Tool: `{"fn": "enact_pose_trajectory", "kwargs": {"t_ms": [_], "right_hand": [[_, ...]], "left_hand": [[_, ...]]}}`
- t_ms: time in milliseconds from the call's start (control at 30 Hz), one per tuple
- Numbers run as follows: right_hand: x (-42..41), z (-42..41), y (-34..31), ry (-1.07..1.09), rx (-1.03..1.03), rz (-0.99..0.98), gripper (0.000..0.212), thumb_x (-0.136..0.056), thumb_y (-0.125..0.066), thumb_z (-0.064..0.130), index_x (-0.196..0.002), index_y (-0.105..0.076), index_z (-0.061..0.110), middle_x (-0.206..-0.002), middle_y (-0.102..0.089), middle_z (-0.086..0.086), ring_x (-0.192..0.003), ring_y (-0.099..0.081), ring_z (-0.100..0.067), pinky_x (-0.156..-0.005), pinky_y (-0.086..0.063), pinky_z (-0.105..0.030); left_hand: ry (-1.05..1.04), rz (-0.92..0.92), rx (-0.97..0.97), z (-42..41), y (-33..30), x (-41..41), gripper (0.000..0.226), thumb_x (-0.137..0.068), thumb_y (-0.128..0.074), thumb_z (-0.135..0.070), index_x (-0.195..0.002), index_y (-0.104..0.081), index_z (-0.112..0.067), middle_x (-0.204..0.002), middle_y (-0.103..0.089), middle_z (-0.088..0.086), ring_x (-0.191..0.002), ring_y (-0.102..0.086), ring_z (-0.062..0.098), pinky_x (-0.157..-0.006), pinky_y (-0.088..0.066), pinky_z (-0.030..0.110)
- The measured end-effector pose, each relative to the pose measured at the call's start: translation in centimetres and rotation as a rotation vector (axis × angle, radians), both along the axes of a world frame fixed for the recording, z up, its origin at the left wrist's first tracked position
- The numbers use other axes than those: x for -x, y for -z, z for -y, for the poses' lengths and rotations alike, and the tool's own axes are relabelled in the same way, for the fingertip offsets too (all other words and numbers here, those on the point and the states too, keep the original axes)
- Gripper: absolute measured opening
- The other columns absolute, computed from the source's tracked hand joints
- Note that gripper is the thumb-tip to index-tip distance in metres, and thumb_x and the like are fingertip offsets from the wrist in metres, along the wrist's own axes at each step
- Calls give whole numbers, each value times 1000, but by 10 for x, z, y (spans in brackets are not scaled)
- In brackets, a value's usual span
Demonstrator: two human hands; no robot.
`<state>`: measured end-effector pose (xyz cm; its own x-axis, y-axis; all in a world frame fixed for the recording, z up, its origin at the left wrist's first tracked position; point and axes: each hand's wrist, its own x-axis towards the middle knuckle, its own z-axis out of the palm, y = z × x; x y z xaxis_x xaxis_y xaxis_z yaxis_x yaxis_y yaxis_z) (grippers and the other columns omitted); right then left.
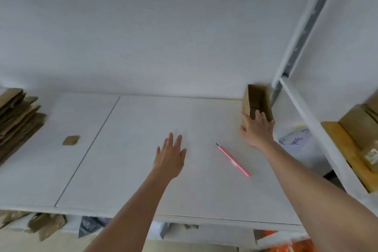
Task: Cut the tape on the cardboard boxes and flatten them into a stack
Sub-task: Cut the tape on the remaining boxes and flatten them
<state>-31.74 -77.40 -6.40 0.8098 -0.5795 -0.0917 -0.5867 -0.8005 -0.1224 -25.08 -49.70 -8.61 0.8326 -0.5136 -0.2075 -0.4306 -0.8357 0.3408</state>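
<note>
one small brown cardboard box stands at the far right of the white worktop, near the wall, its open end turned toward the camera so the dark inside shows. its edges are blurred and no tape can be made out on it. the right hand grips the near end of the box, fingers curled over its rim and thumb against its left side. the left hand is above the middle of the worktop with fingers straight and slightly spread, holding nothing; whether it touches the surface cannot be told.

one pink cutter lies on the worktop between the two hands, dark tip pointing away from the person, touching neither hand. one small cardboard scrap lies well to the left. at the far left edge a stack of flattened boxes is cut off by the frame; the count of sheets cannot be told. more cardboard sits on a white shelf at the right, also cut off and blurred.
</note>
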Motion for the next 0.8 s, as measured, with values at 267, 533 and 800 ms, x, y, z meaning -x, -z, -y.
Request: {"fn": "enact_pose_trajectory", "kwargs": {"t_ms": [267,533,800], "right_hand": [[-32,3,4,-152,124,45,39,-100,-42,40,-121,-61,14,-130,-58,-4,-116,-54,-30,-110,-24,-62],[-30,-119,-45,-9,-1191,665,19,-89,-71,11,-107,-74,14,-102,-73,2,-92,-67,-11,-73,-51,-18],[-4,-204,10,301,-1845,121,21,-102,-50,8,-117,-64,2,-112,-69,-17,-107,-65,-32,-79,-52,-68]], "left_hand": [[-237,-65,37,-22,2,29,56,-107,-29,-35,-157,-11,-18,-165,1,10,-151,-9,26,-120,-14,49],[-617,-134,491,-70,-34,35,56,-106,-28,-38,-156,-20,-13,-161,-23,11,-149,-19,25,-119,-17,37],[-745,-237,929,-115,-52,42,68,-100,-46,-47,-155,-10,-33,-136,-43,-6,-120,-53,21,-99,-47,39]]}}
